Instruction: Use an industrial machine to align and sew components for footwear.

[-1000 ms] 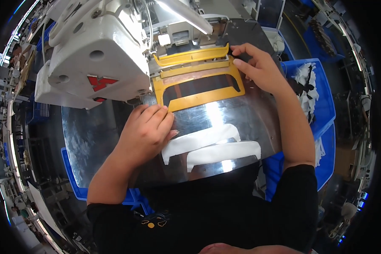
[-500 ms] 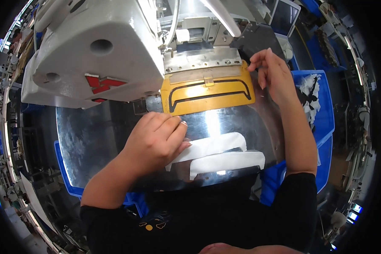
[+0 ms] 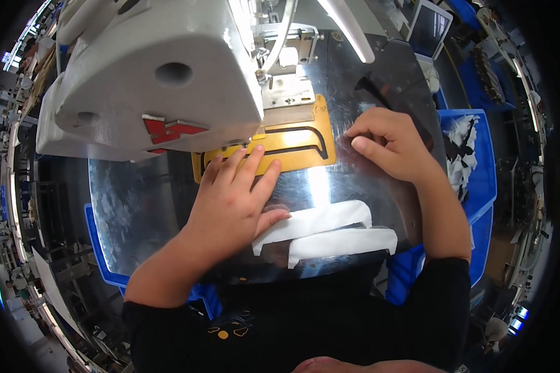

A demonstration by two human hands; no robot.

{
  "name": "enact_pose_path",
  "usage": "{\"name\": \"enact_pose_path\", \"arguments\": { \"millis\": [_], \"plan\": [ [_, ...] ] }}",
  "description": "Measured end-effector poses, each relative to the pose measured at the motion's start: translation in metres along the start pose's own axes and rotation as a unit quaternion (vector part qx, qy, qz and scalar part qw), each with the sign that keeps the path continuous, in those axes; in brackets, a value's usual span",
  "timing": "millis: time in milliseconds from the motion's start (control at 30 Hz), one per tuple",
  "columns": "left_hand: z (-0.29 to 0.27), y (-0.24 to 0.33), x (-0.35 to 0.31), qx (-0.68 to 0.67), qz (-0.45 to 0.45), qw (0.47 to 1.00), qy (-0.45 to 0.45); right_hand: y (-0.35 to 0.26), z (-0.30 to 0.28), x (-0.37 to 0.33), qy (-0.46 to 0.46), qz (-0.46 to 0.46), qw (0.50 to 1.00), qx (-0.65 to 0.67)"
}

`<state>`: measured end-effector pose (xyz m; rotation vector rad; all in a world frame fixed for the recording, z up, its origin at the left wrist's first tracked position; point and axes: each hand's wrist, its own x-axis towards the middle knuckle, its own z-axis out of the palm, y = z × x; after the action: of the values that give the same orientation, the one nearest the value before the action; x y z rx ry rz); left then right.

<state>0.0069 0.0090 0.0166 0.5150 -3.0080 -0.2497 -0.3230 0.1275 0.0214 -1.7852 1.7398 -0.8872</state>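
A yellow template plate [image 3: 295,140] with a dark curved slot lies beneath the sewing machine head [image 3: 130,81], joined at its far side to a metal clamp bracket [image 3: 287,91]. My left hand [image 3: 230,202] rests with spread fingers on the template's near left part, nothing in its grip. To the right of the template, my right hand [image 3: 397,146] is loosely curled over the table, thumb close to the index finger; no object shows in it. Two white curved fabric pieces, a farther one [image 3: 330,217] and a nearer one [image 3: 345,242], lie near the table's front edge.
The shiny metal table [image 3: 137,211] spreads under everything. Blue bins stand at the right, one [image 3: 479,180] holding white and black scraps [image 3: 460,146]. A white lamp arm [image 3: 348,28] hangs at the back, near a screen [image 3: 428,30] at the far right.
The template and bracket have shifted left under the machine head. My left hand has spread its fingers onto the template. My right hand has come off its right edge, moved nearer and curled.
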Motion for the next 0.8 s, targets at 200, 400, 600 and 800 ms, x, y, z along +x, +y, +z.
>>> {"name": "enact_pose_path", "arguments": {
  "millis": [200, 400, 600, 800],
  "plan": [
    [-0.005, -0.001, -0.001, -0.001, 0.002, 1.000, -0.023, -0.018, 0.013, 0.002, -0.097, -0.067, 0.992, -0.050],
    [-0.003, -0.003, 0.001, 0.000, 0.011, 0.999, -0.032, -0.015, 0.018, 0.000, -0.115, -0.104, 0.981, -0.120],
    [-0.008, -0.005, 0.000, 0.014, 0.012, 0.999, -0.045, -0.020, 0.018, 0.003, -0.136, -0.087, 0.979, -0.127],
    [-0.009, -0.003, 0.001, -0.007, 0.009, 0.999, -0.037, -0.017, 0.020, 0.000, -0.132, -0.098, 0.979, -0.121]
  ]
}}
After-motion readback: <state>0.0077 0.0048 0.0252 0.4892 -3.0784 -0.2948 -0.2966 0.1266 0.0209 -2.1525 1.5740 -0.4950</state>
